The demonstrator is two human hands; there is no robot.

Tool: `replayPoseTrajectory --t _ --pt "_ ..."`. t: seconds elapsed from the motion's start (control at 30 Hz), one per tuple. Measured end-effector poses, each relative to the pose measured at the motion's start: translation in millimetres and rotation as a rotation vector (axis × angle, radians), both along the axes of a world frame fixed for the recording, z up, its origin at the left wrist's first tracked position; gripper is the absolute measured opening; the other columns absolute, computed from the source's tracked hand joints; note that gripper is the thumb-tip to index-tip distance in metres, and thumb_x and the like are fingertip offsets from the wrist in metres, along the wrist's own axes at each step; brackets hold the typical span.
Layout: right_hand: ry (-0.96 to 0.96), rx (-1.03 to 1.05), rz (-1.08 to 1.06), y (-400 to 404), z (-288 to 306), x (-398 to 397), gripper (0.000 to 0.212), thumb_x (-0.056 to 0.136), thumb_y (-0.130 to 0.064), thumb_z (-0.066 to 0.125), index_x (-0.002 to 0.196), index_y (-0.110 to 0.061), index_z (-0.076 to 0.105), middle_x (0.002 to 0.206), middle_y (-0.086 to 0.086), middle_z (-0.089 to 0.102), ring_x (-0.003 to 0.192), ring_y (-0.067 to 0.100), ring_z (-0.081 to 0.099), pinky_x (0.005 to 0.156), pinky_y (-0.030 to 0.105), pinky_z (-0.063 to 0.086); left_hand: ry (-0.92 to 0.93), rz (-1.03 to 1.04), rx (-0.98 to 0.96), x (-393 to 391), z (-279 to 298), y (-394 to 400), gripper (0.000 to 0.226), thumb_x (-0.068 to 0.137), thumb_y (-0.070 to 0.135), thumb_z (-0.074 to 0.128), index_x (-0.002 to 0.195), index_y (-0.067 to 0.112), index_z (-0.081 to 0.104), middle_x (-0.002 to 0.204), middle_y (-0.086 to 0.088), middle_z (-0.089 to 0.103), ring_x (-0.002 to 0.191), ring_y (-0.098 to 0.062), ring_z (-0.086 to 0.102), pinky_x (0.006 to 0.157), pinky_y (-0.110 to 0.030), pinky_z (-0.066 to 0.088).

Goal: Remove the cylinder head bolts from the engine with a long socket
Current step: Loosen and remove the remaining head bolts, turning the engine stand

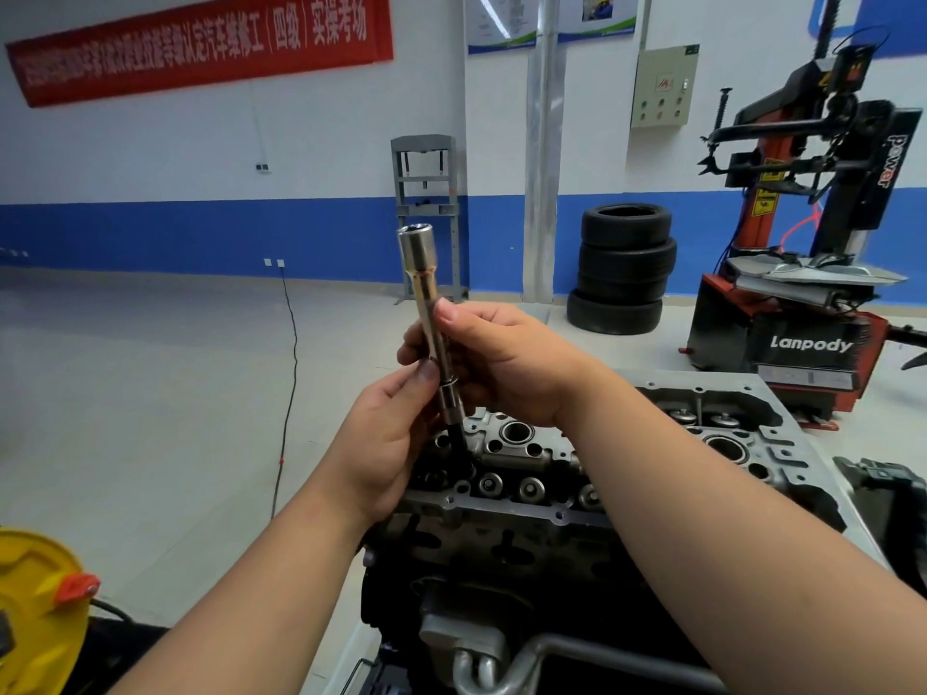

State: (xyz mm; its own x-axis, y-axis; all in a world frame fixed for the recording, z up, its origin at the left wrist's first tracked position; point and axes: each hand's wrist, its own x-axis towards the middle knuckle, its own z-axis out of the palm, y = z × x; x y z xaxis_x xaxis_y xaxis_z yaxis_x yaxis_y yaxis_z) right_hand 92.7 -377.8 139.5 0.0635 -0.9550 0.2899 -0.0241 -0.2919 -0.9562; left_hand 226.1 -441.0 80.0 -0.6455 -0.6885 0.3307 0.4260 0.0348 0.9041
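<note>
Bare forearms reach in from the near edge and meet above the engine [526,494]. At the near left corner sits a round yellow plastic lid [35,609] with an orange tab. Beyond it a thin black cable [290,373] runs across the pale, smooth floor to a wall outlet.

Left hand [386,443] curls round the lower end of the socket [426,303], thumb pressed against the shaft where a dark bolt [459,443] hangs out below, its tip just over the cylinder head. Right hand [506,363] wraps the middle of the shaft from the right, thumb on the near side. That socket is a long, polished steel tube, tilted slightly left, with a wider open mouth at the top and a brassy tint under it.

Below the hands the engine's cast aluminium head shows round bores, valve spring caps and a flat machined rim with small holes; the block beneath is black.

On the far wall hangs a red banner [200,47] with white Chinese characters, blurred, above a blue painted band. A grey steel press frame [426,213] stands against it. Further right are four stacked black tyres [622,268], then a red and black tyre changer [807,273] marked "Lanpody" and "power".
</note>
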Motion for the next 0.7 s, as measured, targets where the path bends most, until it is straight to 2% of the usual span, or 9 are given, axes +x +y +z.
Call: replayPoseTrajectory --t 0.1,0.17,0.2,0.27,0.33,0.47,0.57,0.6,0.7 --pt "-0.036 -0.013 -0.007 -1.2 -0.5 1.0 0.03 0.094 -0.042 0.054 0.099 -0.019 0.072 0.096 -0.002 0.075 0.075 0.012 0.065 0.055 0.024 0.046 -0.02 0.035 -0.018 -1.6 1.4 2.8 0.029 0.083 0.043 0.061 0.089 0.023 0.081 0.083 -0.004 0.075 0.081 -0.014 0.072 0.075 -0.028 0.056" --pt "-0.081 -0.029 -0.004 -3.1 -1.8 -0.1 0.025 0.091 -0.038 0.059 0.104 -0.018 0.065 0.091 -0.002 0.073 0.077 0.015 0.064 0.058 0.025 0.043 -0.018 0.067 -0.06 -5.6 1.7 4.3 0.03 0.079 0.041 0.064 0.095 0.017 0.075 0.081 -0.003 0.075 0.08 -0.014 0.072 0.076 -0.028 0.058" --pt "-0.093 -0.047 -0.011 -4.1 -2.6 -0.6 0.02 0.089 -0.034 0.062 0.101 -0.018 0.063 0.088 -0.001 0.072 0.077 0.018 0.062 0.06 0.027 0.04 -0.017 0.082 -0.086 -7.2 1.6 4.6 0.033 0.079 0.039 0.066 0.098 0.012 0.071 0.08 -0.002 0.074 0.079 -0.014 0.072 0.076 -0.027 0.058" --pt "-0.085 -0.089 -0.035 -5.5 -4.4 -0.8 0.012 0.088 -0.03 0.064 0.088 -0.019 0.059 0.082 0.002 0.07 0.073 0.02 0.062 0.053 0.024 0.04 -0.013 0.095 -0.114 -8.7 0.2 3.6 0.037 0.078 0.035 0.067 0.1 0.005 0.065 0.077 0.001 0.074 0.077 -0.012 0.071 0.076 -0.025 0.057" --pt "-0.08 -0.1 -0.036 -6.0 -5.3 0.0 0.017 0.091 -0.03 0.063 0.079 -0.019 0.057 0.08 0.005 0.07 0.067 0.018 0.064 0.046 0.021 0.041 -0.015 0.077 -0.113 -7.4 -1.1 2.6 0.037 0.079 0.035 0.066 0.102 0.007 0.066 0.078 0.003 0.074 0.078 -0.01 0.07 0.077 -0.024 0.055" --pt "-0.041 -0.061 -0.022 -3.7 -3.0 -0.1 0.026 0.096 -0.039 0.059 0.085 -0.017 0.066 0.083 0.005 0.07 0.059 0.014 0.061 0.044 0.023 0.045 -0.012 0.006 -0.06 -3.4 -1.5 1.2 0.036 0.094 0.047 0.063 0.1 0.013 0.073 0.087 -0.002 0.076 0.083 -0.012 0.072 0.075 -0.024 0.056" --pt "-0.028 -0.04 -0.013 -1.8 -1.2 0.6 0.031 0.097 -0.043 0.055 0.081 -0.022 0.071 0.084 0.004 0.067 0.057 0.013 0.057 0.044 0.023 0.043 -0.004 -0.026 -0.018 -0.3 -0.1 0.1 0.032 0.093 0.041 0.062 0.099 0.014 0.077 0.094 -0.007 0.077 0.09 -0.016 0.074 0.076 -0.024 0.057" --pt "-0.025 -0.036 -0.006 -1.4 -0.8 0.9 0.033 0.098 -0.043 0.053 0.081 -0.022 0.071 0.084 0.004 0.067 0.058 0.013 0.056 0.045 0.023 0.041 -0.005 -0.033 -0.009 0.3 -0.3 -0.3 0.03 0.093 0.042 0.067 0.098 0.014 0.078 0.093 -0.007 0.077 0.089 -0.016 0.074 0.076 -0.024 0.058" --pt "-0.043 -0.027 0.005 -0.2 0.1 2.2 0.033 0.098 -0.043 0.051 0.086 -0.019 0.072 0.09 0.003 0.073 0.068 0.014 0.062 0.05 0.024 0.041 0.002 -0.027 -0.003 -0.9 -1.2 -0.9 0.025 0.085 0.035 0.063 0.092 0.016 0.077 0.082 -0.004 0.075 0.08 -0.013 0.072 0.074 -0.027 0.057"
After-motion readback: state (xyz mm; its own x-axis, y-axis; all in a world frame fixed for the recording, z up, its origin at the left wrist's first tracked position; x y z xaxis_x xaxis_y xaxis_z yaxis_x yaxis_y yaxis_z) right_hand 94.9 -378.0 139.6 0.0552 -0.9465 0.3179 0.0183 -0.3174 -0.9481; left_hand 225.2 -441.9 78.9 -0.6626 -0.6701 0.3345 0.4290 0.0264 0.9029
